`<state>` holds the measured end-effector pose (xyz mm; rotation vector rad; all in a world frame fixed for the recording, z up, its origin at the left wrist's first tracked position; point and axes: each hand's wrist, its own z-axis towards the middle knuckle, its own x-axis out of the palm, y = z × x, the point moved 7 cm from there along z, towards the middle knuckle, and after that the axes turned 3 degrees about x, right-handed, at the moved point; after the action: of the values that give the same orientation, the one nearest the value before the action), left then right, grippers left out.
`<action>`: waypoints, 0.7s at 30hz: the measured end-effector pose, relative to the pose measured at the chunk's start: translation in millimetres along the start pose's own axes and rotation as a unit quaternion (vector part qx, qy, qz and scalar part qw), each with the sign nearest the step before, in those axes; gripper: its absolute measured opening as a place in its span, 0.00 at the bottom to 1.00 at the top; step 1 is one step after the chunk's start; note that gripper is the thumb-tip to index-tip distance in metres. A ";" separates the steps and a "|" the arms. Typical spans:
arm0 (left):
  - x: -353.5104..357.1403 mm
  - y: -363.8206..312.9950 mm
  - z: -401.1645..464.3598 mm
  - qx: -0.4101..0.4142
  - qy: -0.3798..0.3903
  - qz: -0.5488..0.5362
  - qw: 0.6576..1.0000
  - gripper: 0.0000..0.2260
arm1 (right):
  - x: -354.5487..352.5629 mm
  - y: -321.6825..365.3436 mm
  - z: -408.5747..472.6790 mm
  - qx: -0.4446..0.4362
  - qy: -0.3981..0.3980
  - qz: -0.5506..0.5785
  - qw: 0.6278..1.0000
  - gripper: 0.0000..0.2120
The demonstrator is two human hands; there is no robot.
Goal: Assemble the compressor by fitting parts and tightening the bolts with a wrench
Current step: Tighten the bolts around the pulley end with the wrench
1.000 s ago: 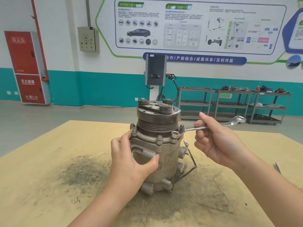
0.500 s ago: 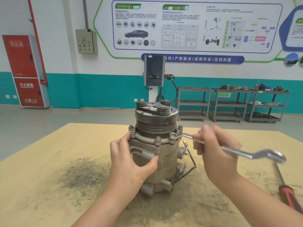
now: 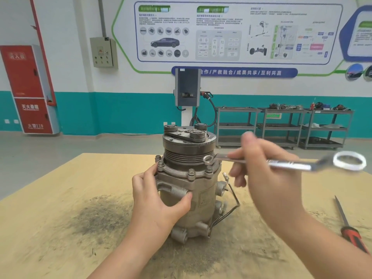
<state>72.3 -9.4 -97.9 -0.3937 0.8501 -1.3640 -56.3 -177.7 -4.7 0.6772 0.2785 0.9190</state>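
A grey metal compressor (image 3: 203, 200) stands upright in the middle of the wooden table (image 3: 60, 228), its pulley and clutch plate on top. Several bolts (image 3: 191, 172) ring its upper flange. My left hand (image 3: 159, 200) grips the compressor body from the left, thumb across the front. My right hand (image 3: 269, 174), blurred, holds a silver combination wrench (image 3: 289, 163) by the middle of its shaft. The wrench's ring end sits just above a flange bolt on the right side (image 3: 209, 168); its other end points right.
A red-handled screwdriver (image 3: 351, 231) lies on the table at the right edge. A dark grimy stain spreads over the tabletop around the compressor. Grey shelf carts (image 3: 281, 127) and a charging post (image 3: 188, 91) stand by the far wall.
My right hand swung the wrench handle round toward me and to the right, then lifted the ring end slightly off the bolt. My left hand has kept its hold on the body.
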 end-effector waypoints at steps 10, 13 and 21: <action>0.0 -1.6 -1.0 -0.001 0.010 -0.002 1.000 0.36 | -7.7 -78.9 17.3 0.339 -0.026 0.224 0.913 0.22; 0.2 -1.5 -0.9 -0.002 0.011 -0.001 1.000 0.37 | -1.4 -85.0 15.3 0.389 0.018 0.259 0.884 0.17; 0.6 -2.0 -1.2 -0.014 0.024 0.011 1.000 0.38 | -3.7 -88.0 15.4 0.331 0.019 0.228 0.915 0.14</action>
<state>70.0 -10.0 -97.4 -0.3744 0.9108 -1.3474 5.3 -224.1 -50.1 1.3936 0.4888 1.2960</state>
